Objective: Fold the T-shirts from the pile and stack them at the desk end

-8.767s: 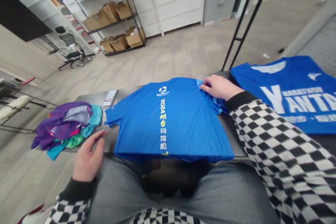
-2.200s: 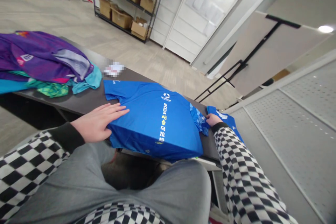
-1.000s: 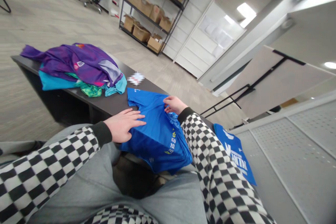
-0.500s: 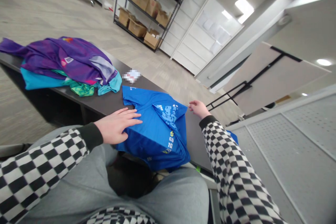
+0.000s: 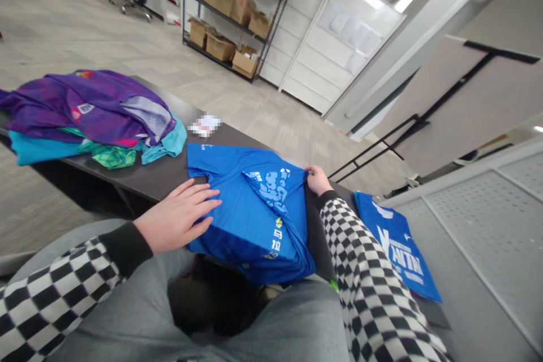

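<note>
A blue T-shirt (image 5: 237,203) with light-blue and yellow print lies rumpled on the dark table in front of me, its lower edge hanging over the near side. My left hand (image 5: 180,215) rests on its left part, palm down with fingers spread. At the shirt's far right corner, my right hand (image 5: 317,180) pinches the fabric between thumb and fingers. Both wrists show black cuffs on checkered sleeves. To the right of my right forearm lies a folded blue shirt (image 5: 401,249) with white lettering.
A heap of purple, turquoise and green clothes (image 5: 89,113) covers the table's left end. Behind the shirt lies a small blurred item (image 5: 204,124). A grey perforated panel (image 5: 487,237) borders the right side. Shelving with cardboard boxes (image 5: 218,45) stands across the floor.
My right hand has closed on the shirt's right corner, where it was just off the cloth before. The view has shifted, bringing the folded shirt at right into sight.
</note>
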### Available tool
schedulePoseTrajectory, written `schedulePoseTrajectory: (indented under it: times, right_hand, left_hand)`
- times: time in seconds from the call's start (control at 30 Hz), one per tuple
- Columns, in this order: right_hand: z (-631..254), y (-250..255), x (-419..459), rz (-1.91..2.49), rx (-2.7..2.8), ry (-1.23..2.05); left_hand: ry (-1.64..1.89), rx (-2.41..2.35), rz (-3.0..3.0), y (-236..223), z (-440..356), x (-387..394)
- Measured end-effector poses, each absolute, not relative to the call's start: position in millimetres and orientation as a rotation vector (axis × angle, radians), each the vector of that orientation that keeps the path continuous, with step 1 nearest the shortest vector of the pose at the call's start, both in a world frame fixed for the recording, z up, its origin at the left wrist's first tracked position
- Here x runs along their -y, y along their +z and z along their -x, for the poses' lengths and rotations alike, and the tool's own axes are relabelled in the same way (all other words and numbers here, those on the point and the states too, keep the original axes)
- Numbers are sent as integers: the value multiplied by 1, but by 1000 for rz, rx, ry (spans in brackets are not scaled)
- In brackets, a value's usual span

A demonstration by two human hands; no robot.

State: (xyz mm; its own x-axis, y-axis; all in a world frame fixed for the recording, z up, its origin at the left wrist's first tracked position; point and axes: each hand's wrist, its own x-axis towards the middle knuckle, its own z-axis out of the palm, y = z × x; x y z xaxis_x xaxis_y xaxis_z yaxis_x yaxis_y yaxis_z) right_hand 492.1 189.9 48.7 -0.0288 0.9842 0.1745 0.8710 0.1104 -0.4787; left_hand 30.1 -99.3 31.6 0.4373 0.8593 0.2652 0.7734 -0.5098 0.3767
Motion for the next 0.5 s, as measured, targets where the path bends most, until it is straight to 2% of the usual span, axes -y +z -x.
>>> schedulePoseTrajectory:
  times: [0.17,0.33,0.5]
  right_hand:
    - [-502,23,-205,1771,1880,338]
    - [-507,7,-209,1762,1870,324]
    - [-509,0,-214,1702,1925,217]
  left_hand:
    - [861,-1140,-2124,29,-138,159]
    - [599,-1022,-1438,4,-254,196]
    - [513,-947,-1427,-15,-289,178]
